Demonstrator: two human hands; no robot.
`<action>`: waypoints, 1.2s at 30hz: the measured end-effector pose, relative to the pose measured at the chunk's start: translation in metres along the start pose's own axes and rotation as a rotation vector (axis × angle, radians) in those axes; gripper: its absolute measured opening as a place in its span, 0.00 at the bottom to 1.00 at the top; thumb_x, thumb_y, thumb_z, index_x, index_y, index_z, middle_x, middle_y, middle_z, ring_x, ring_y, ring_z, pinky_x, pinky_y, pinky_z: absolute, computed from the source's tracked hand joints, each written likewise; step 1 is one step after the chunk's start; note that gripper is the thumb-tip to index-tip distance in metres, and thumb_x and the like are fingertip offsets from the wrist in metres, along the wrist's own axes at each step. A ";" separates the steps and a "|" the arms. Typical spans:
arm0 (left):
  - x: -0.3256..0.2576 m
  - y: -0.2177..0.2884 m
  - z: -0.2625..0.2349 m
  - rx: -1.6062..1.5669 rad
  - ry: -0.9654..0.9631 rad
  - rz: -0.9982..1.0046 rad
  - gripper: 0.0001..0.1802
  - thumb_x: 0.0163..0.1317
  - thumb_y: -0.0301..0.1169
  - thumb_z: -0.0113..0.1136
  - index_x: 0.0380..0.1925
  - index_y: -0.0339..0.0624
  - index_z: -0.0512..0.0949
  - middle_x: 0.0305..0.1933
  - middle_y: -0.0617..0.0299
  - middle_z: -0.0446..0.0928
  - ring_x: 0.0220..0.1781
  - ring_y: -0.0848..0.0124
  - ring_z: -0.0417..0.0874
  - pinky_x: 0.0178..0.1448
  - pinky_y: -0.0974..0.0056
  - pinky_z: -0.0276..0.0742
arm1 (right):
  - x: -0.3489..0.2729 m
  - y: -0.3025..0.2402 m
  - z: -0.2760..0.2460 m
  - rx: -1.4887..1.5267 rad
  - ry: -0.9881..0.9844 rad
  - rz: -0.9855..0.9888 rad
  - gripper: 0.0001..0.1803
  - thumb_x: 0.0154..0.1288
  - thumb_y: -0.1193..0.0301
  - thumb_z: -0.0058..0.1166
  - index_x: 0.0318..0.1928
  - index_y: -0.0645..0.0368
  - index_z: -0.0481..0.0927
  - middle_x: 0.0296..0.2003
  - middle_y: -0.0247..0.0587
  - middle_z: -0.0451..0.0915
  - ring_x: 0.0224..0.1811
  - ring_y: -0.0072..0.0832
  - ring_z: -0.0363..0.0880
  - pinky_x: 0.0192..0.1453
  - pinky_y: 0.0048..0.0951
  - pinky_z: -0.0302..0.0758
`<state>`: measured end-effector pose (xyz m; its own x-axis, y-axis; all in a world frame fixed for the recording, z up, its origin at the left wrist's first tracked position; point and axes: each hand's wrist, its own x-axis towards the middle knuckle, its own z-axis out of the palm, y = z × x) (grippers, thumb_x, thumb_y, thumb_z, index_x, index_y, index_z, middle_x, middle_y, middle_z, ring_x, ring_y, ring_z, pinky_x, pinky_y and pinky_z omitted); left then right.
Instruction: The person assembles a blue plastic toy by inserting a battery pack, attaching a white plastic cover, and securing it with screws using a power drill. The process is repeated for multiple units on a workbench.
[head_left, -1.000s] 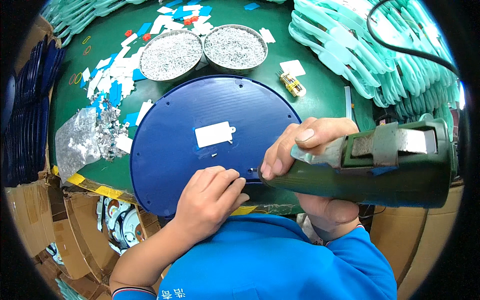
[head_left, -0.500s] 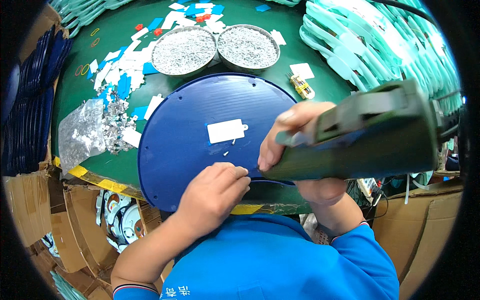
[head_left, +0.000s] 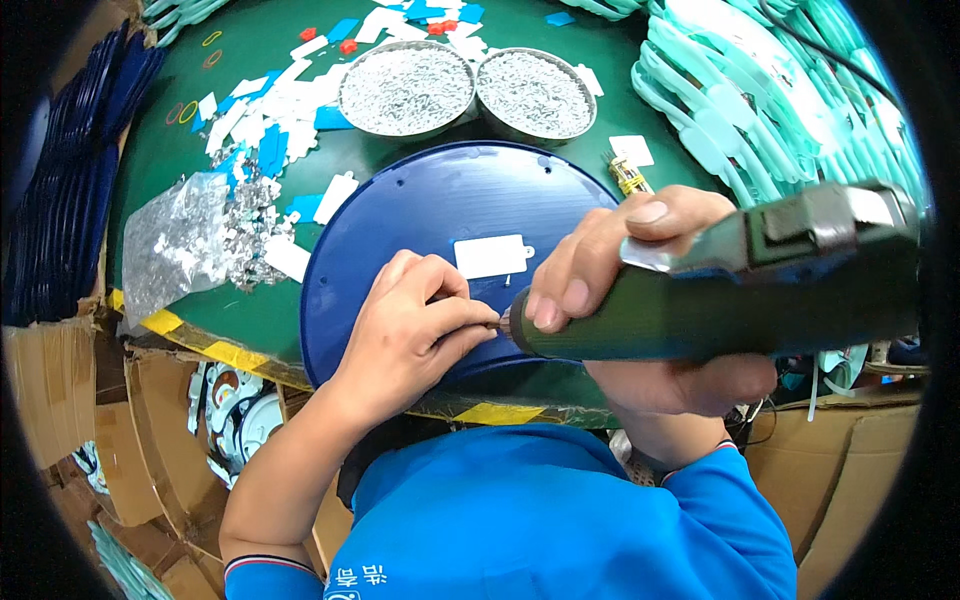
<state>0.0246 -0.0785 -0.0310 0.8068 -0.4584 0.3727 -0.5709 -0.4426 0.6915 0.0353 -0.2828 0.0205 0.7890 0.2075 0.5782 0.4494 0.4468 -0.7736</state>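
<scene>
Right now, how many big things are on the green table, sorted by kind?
Round metal trays of small silver parts: 2
Big blue round panel: 1
White tag on the panel: 1
Green power screwdriver, in the right hand: 1
Clear bag of silver parts: 1
Total: 6

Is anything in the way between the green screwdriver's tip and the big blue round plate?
Nothing visible blocks it. The green power screwdriver in the right hand points at the blue round plate, and only the left hand's fingertips pinch at its tip; whatever they hold is hidden.
</scene>
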 end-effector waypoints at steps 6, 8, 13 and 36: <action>-0.011 0.002 -0.012 0.029 -0.005 -0.004 0.10 0.48 0.30 0.77 0.28 0.45 0.84 0.34 0.64 0.74 0.40 0.62 0.74 0.46 0.60 0.72 | -0.004 0.022 0.013 0.174 -0.076 -0.128 0.52 0.57 0.27 0.57 0.60 0.64 0.67 0.32 0.49 0.77 0.32 0.37 0.82 0.37 0.37 0.82; -0.013 0.002 -0.016 0.064 -0.034 0.019 0.09 0.48 0.29 0.76 0.28 0.45 0.84 0.34 0.64 0.74 0.41 0.62 0.74 0.47 0.59 0.71 | -0.005 0.028 0.017 0.211 -0.092 -0.154 0.52 0.57 0.27 0.57 0.60 0.63 0.67 0.33 0.48 0.77 0.32 0.36 0.82 0.36 0.37 0.82; -0.018 0.006 -0.018 0.097 -0.044 0.011 0.10 0.47 0.30 0.77 0.28 0.46 0.83 0.34 0.64 0.73 0.41 0.61 0.73 0.47 0.58 0.68 | -0.002 0.032 0.023 0.219 -0.133 -0.153 0.52 0.56 0.27 0.57 0.59 0.63 0.67 0.33 0.48 0.77 0.31 0.36 0.82 0.36 0.37 0.82; -0.035 0.001 -0.018 0.216 -0.073 0.170 0.15 0.46 0.32 0.77 0.36 0.50 0.86 0.39 0.64 0.76 0.41 0.63 0.77 0.42 0.58 0.71 | 0.026 0.015 0.011 -0.188 0.120 0.163 0.54 0.62 0.26 0.47 0.63 0.67 0.65 0.31 0.43 0.76 0.30 0.29 0.79 0.37 0.30 0.78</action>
<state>-0.0017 -0.0487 -0.0327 0.6884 -0.5907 0.4210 -0.7223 -0.5053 0.4722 0.0581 -0.2614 0.0268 0.8961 0.1537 0.4164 0.3739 0.2443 -0.8947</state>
